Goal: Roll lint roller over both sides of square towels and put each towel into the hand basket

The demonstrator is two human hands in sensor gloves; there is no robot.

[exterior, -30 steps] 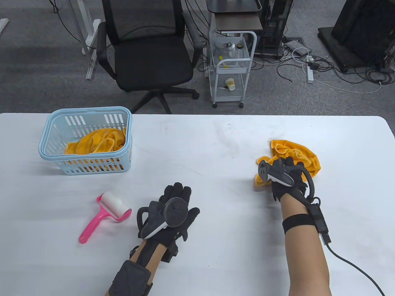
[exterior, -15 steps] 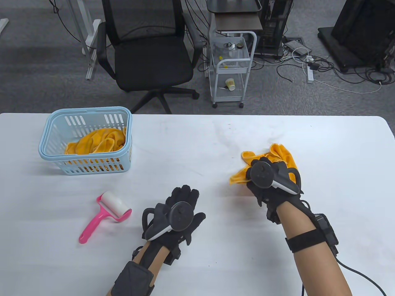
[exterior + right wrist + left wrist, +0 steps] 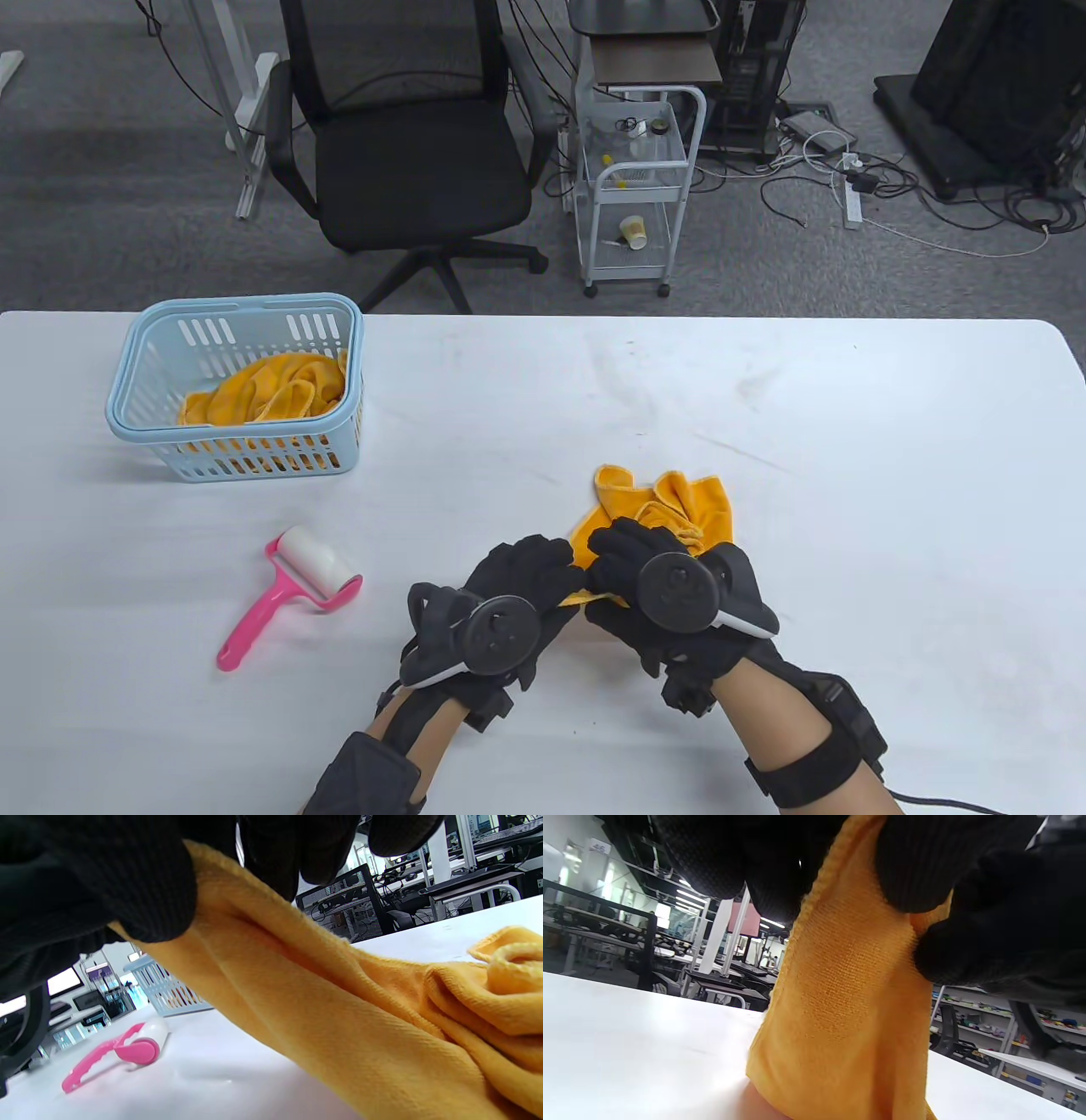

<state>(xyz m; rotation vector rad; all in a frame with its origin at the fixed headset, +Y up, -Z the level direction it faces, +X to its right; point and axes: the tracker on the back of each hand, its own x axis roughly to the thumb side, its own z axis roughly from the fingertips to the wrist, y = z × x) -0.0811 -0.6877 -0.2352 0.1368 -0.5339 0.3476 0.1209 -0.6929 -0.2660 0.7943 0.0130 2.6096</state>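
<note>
A crumpled orange towel (image 3: 670, 509) lies near the table's front middle, its near edge lifted off the surface. My right hand (image 3: 632, 564) grips that edge, and my left hand (image 3: 543, 573) pinches the same edge just beside it. The wrist views show the cloth (image 3: 848, 997) (image 3: 339, 1010) hanging from the black gloved fingers. The pink lint roller (image 3: 293, 586) (image 3: 123, 1050) lies on the table left of my left hand, untouched. At the back left stands the light blue basket (image 3: 144, 407) with another orange towel (image 3: 263, 390) inside.
The table's (image 3: 848, 509) front edge runs under my forearms. Beyond the far edge stand a black office chair (image 3: 407, 161) and a white wire trolley (image 3: 636, 187), with cables on the floor.
My right hand dragged the towel from the right side toward the front middle. My left hand moved right and took hold of the towel's near edge.
</note>
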